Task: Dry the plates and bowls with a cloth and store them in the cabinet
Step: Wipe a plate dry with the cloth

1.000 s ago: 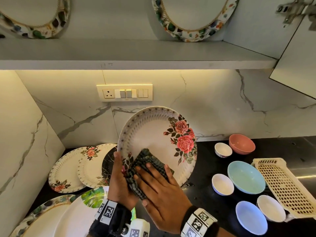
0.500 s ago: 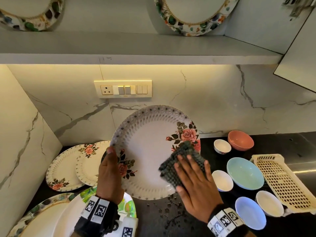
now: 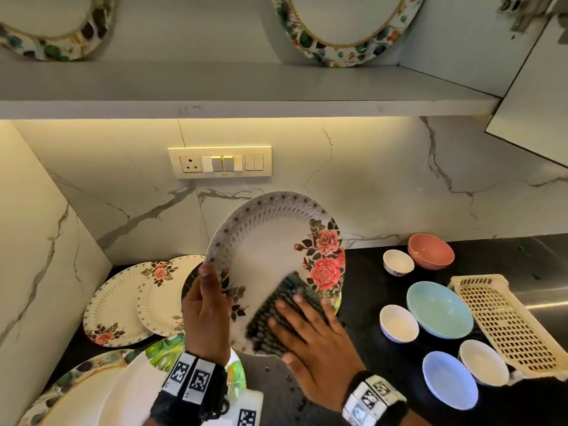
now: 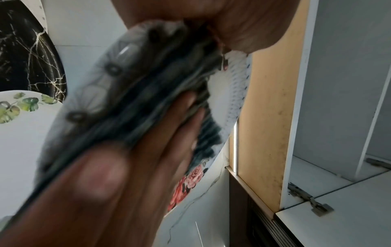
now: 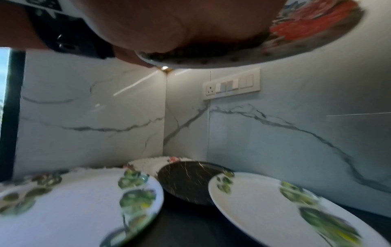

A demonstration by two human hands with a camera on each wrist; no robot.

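A white plate with red roses (image 3: 270, 241) is held up over the black counter. My left hand (image 3: 206, 312) grips its left rim, thumb on the front face. A dark checked cloth (image 3: 276, 315) lies on the plate's lower right, and my right hand (image 3: 313, 336) presses it flat with straight, spread fingers. The left wrist view shows those fingers (image 4: 160, 147) on the blurred cloth (image 4: 148, 80) against the plate (image 4: 232, 100). In the right wrist view only the plate's underside (image 5: 317, 25) and my palm show.
Two rose plates (image 3: 116, 305), a black marbled plate (image 5: 186, 180) and leaf-patterned plates (image 5: 74, 208) lie at the left. Several bowls, among them a pink bowl (image 3: 430, 252) and a teal bowl (image 3: 439, 309), sit right, beside a cream rack (image 3: 507, 324). Two plates (image 3: 347, 32) stand on the cabinet shelf (image 3: 246, 87).
My right hand wiped the cloth from the plate's lower left across to its right, then back toward the lower middle. The left hand kept its hold on the rim.
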